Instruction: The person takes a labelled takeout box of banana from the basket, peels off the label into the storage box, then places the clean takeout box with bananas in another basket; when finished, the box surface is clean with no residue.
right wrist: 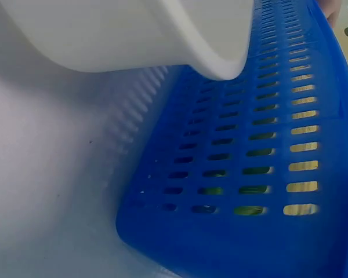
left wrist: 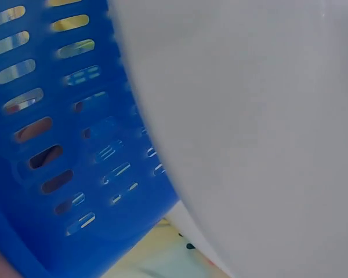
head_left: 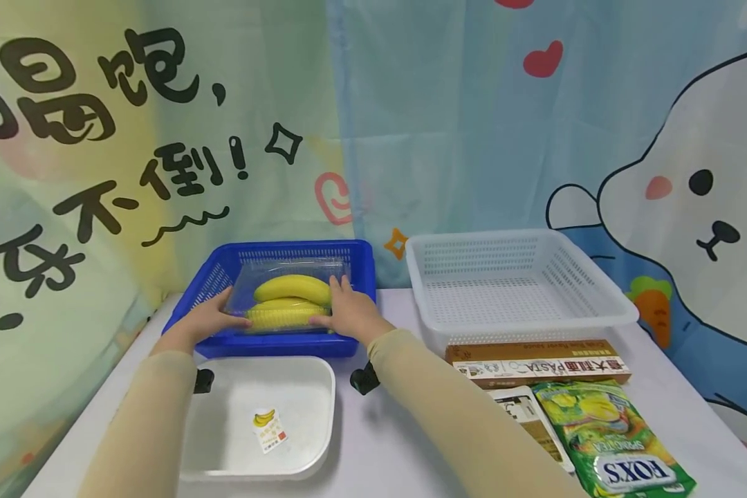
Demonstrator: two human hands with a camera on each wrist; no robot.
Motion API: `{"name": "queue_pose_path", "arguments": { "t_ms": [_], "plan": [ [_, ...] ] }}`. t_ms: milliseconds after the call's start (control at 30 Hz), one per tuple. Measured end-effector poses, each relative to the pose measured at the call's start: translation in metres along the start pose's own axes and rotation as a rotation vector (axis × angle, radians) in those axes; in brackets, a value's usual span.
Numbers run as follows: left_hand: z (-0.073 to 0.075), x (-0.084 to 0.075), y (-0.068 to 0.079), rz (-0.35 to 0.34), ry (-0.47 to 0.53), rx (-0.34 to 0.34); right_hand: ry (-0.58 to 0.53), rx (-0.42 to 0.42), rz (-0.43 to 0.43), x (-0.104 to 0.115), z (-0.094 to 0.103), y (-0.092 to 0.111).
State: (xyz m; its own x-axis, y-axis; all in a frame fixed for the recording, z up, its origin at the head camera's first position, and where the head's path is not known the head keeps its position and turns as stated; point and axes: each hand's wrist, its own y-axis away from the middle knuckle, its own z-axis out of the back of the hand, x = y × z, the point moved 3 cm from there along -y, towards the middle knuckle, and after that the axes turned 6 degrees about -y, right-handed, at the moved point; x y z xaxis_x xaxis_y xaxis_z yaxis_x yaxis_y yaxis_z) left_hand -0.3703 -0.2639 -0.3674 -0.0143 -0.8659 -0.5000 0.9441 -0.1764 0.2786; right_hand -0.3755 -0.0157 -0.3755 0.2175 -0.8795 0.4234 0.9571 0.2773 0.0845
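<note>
A clear plastic box of bananas (head_left: 292,288) lies in the blue basket (head_left: 361,259), tilted toward the camera. My left hand (head_left: 202,321) grips the box's left side, with the thumb along its front edge. At the right end my right hand (head_left: 356,312) holds the same box, thumb in front and fingers over the top. In the left wrist view the slotted wall of the basket (left wrist: 75,133) hides the hand's work. Through the slots of the basket (right wrist: 249,133), the right wrist view shows some yellow and green.
Before the blue basket stands a white tub (head_left: 224,429), with a banana picture card (head_left: 269,429) in it. A white basket (head_left: 523,321) is on the right. Nearer lie a brown pasta box (head_left: 535,363), a white-edged pack (head_left: 532,422) and a green FOX'S bag (head_left: 610,436).
</note>
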Motion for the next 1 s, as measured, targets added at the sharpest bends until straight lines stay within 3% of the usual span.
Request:
{"name": "queue_pose_path", "arguments": {
  "t_ms": [367, 700, 833, 1000],
  "plan": [
    [-0.008, -0.007, -0.006, 0.042, -0.038, 0.0, 0.131, 0.014, -0.038, -0.003, -0.001, 0.001],
    [-0.012, -0.003, -0.003, 0.006, -0.093, -0.016, 0.103, 0.011, -0.033, 0.003, -0.006, 0.003],
    [-0.013, -0.004, -0.003, 0.036, -0.082, 0.009, 0.056, 0.021, -0.037, 0.003, -0.007, 0.004],
    [-0.005, -0.012, -0.007, 0.042, -0.143, -0.045, 0.028, -0.039, 0.04, 0.0, 0.0, 0.0]
  ]
}}
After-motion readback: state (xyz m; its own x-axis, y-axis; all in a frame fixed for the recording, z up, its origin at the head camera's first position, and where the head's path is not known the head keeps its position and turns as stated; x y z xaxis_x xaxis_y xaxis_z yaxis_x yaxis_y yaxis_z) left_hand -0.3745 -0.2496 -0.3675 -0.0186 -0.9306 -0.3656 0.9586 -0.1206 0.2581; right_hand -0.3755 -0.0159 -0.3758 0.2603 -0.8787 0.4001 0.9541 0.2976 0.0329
